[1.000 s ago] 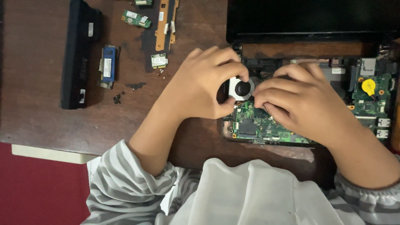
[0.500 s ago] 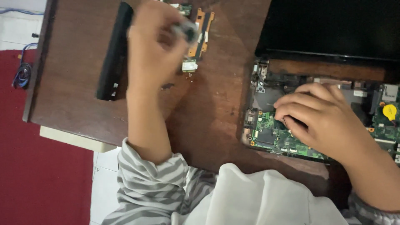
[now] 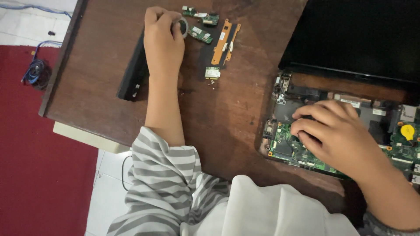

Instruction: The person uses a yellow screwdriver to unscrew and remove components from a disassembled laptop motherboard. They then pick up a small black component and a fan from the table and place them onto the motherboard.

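My left hand [image 3: 162, 41] reaches to the far left of the brown wooden table [image 3: 100, 96] and grips a small round grey and black part [image 3: 183, 27]. It hovers beside a long black battery [image 3: 133, 72] and small green circuit boards [image 3: 201, 34]. My right hand [image 3: 334, 131] rests with curled fingers on the green motherboard [image 3: 302, 153] of an opened laptop [image 3: 350, 100]; whether it holds anything I cannot tell. The laptop's black screen [image 3: 358, 35] lies tilted back.
An orange and black flat strip [image 3: 221, 43] and a small white-labelled card [image 3: 213, 72] lie near the boards. A yellow coin cell [image 3: 407, 131] sits on the motherboard's right side. Red carpet [image 3: 26, 153] and a blue cable coil [image 3: 35, 72] are on the floor at left.
My left hand lifted the round part off the laptop and carried it to the far left of the table. My right hand stayed on the motherboard. The view shifted left.
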